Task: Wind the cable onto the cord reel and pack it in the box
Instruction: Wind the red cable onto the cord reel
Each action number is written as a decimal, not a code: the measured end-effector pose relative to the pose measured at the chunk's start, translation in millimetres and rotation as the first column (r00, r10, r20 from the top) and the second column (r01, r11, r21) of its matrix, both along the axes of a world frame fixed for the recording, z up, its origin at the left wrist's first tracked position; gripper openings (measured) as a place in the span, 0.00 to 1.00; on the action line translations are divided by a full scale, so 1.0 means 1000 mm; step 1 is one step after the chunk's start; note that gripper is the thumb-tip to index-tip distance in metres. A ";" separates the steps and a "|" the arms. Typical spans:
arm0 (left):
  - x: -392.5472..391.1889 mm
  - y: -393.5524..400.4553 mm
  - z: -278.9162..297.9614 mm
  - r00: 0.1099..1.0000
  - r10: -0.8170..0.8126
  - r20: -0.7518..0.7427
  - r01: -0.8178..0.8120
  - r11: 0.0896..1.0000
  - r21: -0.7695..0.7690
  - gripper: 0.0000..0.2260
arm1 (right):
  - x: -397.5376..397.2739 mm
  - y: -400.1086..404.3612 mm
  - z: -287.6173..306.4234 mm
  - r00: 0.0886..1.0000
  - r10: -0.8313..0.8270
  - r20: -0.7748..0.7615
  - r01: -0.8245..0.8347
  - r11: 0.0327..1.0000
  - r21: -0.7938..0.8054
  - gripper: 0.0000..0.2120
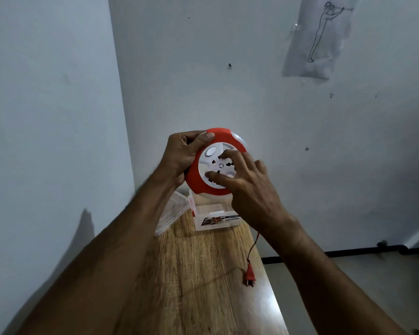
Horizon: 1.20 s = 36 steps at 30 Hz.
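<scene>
Currently cord reel (205, 163) mid-frame, held off the counter (203, 274). Left hand (182, 155) grip closed on its red rim; right hand (249, 182) fingers spread, fingertips pressing the white socket face. Cable (253, 247) hangs below right wrist, plug (250, 275) lying near counter's right edge. Clear box (215, 215) directly under reel, lid (171, 212) open leaning left. Walls close behind and left; floor open lower right.

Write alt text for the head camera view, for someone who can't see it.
Two bare hands hold a red and white cord reel above a wooden table: the left hand has its grip on the rim, the right hand has fingers on the white socket face. A red cable trails to a plug on the table, near an open clear box.
</scene>
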State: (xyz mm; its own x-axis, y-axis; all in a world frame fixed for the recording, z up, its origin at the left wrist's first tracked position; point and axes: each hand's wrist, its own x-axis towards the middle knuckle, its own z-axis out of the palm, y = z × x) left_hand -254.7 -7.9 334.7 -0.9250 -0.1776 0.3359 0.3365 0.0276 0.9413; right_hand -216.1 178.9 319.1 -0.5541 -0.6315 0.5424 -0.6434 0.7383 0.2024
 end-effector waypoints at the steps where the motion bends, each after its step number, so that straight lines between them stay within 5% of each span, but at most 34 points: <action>1: 0.000 -0.001 0.000 1.000 0.001 0.002 -0.001 1.000 -0.014 0.12 | 0.000 0.000 0.001 1.000 -0.005 0.004 0.005 1.000 0.023 0.31; 13: -0.001 0.000 -0.002 1.000 -0.027 0.014 0.028 0.997 -0.073 0.13 | -0.012 -0.008 0.007 0.976 -0.129 -0.177 0.154 0.979 0.136 0.32; 17: -0.001 0.004 0.000 1.000 -0.023 -0.008 0.022 0.996 -0.084 0.11 | -0.014 -0.011 0.007 0.983 -0.061 -0.175 0.044 0.994 -0.099 0.31; 21: -0.001 0.010 0.000 0.999 -0.023 -0.027 0.022 1.000 -0.013 0.06 | -0.012 -0.022 0.004 0.994 -0.104 0.022 0.103 0.893 -0.439 0.29; 27: -0.003 0.017 -0.006 0.997 0.019 -0.070 -0.023 0.999 -0.047 0.10 | -0.006 -0.038 -0.004 0.914 -0.076 0.399 0.374 0.538 -0.755 0.31; 30: -0.005 0.020 -0.009 0.994 0.050 -0.098 -0.058 0.995 -0.084 0.13 | -0.010 -0.048 -0.007 0.791 0.116 0.601 0.570 0.221 -0.792 0.28; 33: -0.006 0.024 -0.010 0.993 0.053 -0.106 -0.064 0.993 -0.100 0.14 | -0.008 -0.054 -0.001 0.594 0.523 0.611 0.772 -0.155 -0.617 0.25; 36: -0.007 0.024 -0.011 0.994 0.042 -0.099 -0.051 0.994 -0.095 0.13 | -0.003 -0.053 0.010 0.457 0.793 0.403 0.876 -0.324 -0.356 0.25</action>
State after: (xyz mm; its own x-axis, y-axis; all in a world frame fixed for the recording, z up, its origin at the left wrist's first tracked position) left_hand -262.0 16.6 323.8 -0.8788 -0.1820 0.4411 0.4220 0.1350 0.8965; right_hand -219.6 126.0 329.1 -0.8891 0.0458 -0.4554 0.3218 -0.6450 -0.6931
